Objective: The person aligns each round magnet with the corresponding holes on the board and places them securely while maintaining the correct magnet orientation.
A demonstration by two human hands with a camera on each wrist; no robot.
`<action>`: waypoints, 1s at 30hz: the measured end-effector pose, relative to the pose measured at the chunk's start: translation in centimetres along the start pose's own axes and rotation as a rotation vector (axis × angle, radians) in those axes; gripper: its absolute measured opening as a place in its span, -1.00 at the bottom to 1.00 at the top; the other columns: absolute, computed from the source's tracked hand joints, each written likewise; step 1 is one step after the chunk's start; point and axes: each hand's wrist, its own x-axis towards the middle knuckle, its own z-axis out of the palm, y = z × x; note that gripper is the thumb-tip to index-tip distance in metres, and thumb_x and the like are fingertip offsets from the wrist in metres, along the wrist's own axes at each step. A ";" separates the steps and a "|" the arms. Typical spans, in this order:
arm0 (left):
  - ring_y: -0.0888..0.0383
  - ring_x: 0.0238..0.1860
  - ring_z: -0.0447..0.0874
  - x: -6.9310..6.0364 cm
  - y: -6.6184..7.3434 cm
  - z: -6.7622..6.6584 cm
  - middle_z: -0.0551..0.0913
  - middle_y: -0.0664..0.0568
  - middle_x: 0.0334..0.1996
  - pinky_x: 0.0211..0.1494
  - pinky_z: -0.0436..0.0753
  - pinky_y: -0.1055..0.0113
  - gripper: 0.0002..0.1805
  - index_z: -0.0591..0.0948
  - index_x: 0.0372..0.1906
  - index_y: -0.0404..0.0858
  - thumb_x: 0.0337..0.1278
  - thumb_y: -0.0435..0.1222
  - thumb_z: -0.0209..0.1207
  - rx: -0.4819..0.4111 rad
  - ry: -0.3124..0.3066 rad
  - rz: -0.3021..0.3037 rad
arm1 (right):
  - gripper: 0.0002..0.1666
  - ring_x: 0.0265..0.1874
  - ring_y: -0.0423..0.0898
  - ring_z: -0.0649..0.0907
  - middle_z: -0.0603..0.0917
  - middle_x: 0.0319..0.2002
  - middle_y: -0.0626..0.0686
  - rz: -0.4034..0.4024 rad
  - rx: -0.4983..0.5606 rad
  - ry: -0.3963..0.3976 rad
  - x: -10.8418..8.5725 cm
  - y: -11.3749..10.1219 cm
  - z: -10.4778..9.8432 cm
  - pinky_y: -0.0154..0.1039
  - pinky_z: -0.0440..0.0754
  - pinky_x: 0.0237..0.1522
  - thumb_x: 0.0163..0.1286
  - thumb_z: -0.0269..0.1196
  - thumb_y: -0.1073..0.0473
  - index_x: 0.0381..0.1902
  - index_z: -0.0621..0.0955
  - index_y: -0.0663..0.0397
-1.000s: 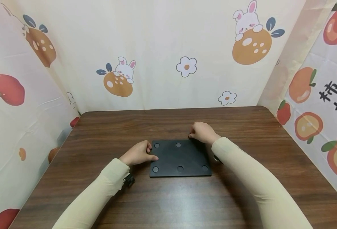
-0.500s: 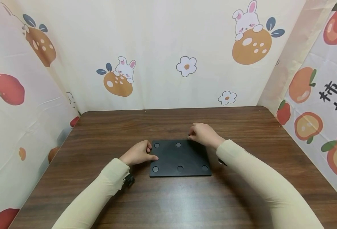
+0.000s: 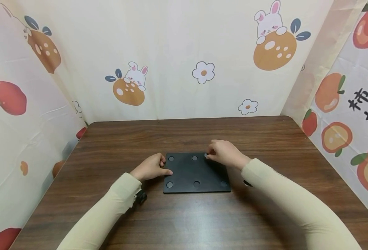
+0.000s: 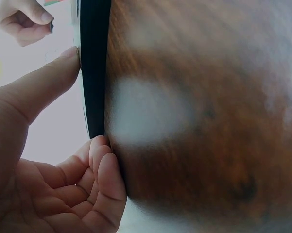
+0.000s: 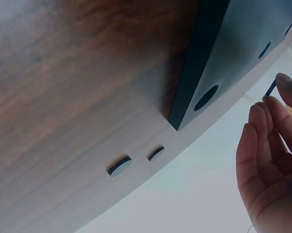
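Observation:
A flat black rectangular board (image 3: 184, 172) with round recesses near its edges lies on the table. My left hand (image 3: 150, 168) holds its left edge, thumb on the top face and curled fingers (image 4: 109, 174) against the side. Above the far right part of the board, my right hand (image 3: 226, 152) pinches a small thin dark disc (image 5: 270, 89) between thumb and fingertips. The disc is apart from the board, tilted on edge in the right wrist view. My right hand hides the board's far right corner in the head view.
Two more small discs, one larger-looking (image 5: 120, 166) and one smaller-looking (image 5: 156, 153), lie on the wooden table (image 3: 124, 139) beside the board in the right wrist view. A printed curtain (image 3: 171, 45) stands behind the table.
My right hand has come back from the far edge toward me and slightly right, bringing the pinched disc over the board. My left hand and the board have stayed put.

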 end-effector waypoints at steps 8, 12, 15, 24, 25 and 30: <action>0.12 -0.27 0.42 -0.1 0.0 0.0 0.48 -0.01 -0.26 -0.16 0.43 0.26 -0.45 0.47 -0.09 -0.28 -0.04 -0.06 0.46 -0.016 0.000 0.002 | -0.85 -0.43 -0.24 0.57 0.57 -0.37 -0.10 -0.021 -0.003 0.005 -0.9 -0.1 0.2 -0.25 0.59 -0.30 0.28 0.38 0.06 -0.30 0.73 -0.01; 0.11 -0.28 0.41 -0.2 0.0 0.1 0.47 -0.02 -0.28 -0.18 0.42 0.25 -0.45 0.47 -0.11 -0.28 -0.05 -0.07 0.47 -0.010 0.001 0.012 | -0.85 -0.44 -0.27 0.58 0.56 -0.37 -0.12 -0.033 0.011 0.013 -1.4 -0.4 0.5 -0.28 0.59 -0.32 0.27 0.38 0.06 -0.29 0.73 -0.01; 0.11 -0.28 0.41 -0.1 0.1 0.1 0.47 -0.02 -0.27 -0.18 0.42 0.25 -0.45 0.47 -0.11 -0.28 -0.05 -0.06 0.47 -0.007 0.002 0.010 | -0.86 -0.44 -0.30 0.58 0.57 -0.37 -0.14 -0.042 0.031 0.017 -1.8 -0.6 0.7 -0.31 0.58 -0.33 0.27 0.39 0.06 -0.29 0.73 -0.02; 0.12 -0.27 0.42 -0.1 0.2 0.1 0.48 -0.01 -0.26 -0.15 0.43 0.25 -0.45 0.47 -0.09 -0.28 -0.05 -0.06 0.47 -0.013 0.005 0.001 | -0.87 -0.48 -0.37 0.55 0.55 -0.38 -0.17 -0.108 0.065 0.041 -2.7 -1.6 1.5 -0.42 0.53 -0.39 0.26 0.39 0.06 -0.27 0.74 -0.04; 0.12 -0.27 0.42 -0.2 0.2 0.1 0.48 -0.01 -0.26 -0.15 0.43 0.25 -0.45 0.47 -0.09 -0.28 -0.05 -0.07 0.47 -0.015 0.005 0.001 | -0.86 -0.49 -0.38 0.54 0.55 -0.38 -0.17 -0.118 0.068 0.040 -2.8 -1.7 1.5 -0.43 0.52 -0.40 0.27 0.39 0.06 -0.27 0.74 -0.04; 0.11 -0.27 0.42 -0.1 0.1 0.1 0.48 -0.02 -0.26 -0.16 0.42 0.25 -0.45 0.47 -0.09 -0.28 -0.05 -0.06 0.47 -0.015 0.001 0.002 | -0.87 -0.50 -0.40 0.50 0.54 -0.39 -0.19 -0.158 0.062 0.047 -3.2 -2.2 1.8 -0.45 0.49 -0.42 0.27 0.39 0.06 -0.26 0.74 -0.05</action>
